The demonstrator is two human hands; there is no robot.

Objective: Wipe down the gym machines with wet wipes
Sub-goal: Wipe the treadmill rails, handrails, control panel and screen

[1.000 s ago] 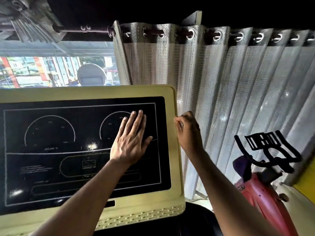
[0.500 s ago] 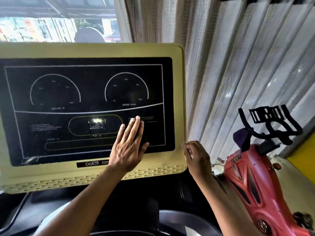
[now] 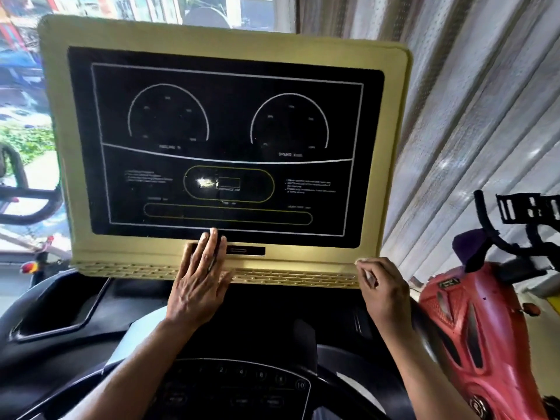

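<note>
The treadmill console has a yellow frame around a black display with two dial outlines. My left hand lies flat with straight fingers on the frame's bottom strip, its fingertips reaching the display's lower edge. No wipe shows around the palm; anything under it is hidden. My right hand has curled fingers at the frame's lower right corner and grips it, thumb on the front. Something small and pale shows between its fingers; I cannot tell what it is.
Below the console is a black control panel with numbered buttons and a recessed tray at the left. A red exercise bike with black handlebars stands close on the right. A silver curtain hangs behind; a window is at the left.
My left hand slid down the display from the right dial to the bottom strip. My right hand moved down the right edge to the lower corner. The view tilted downward.
</note>
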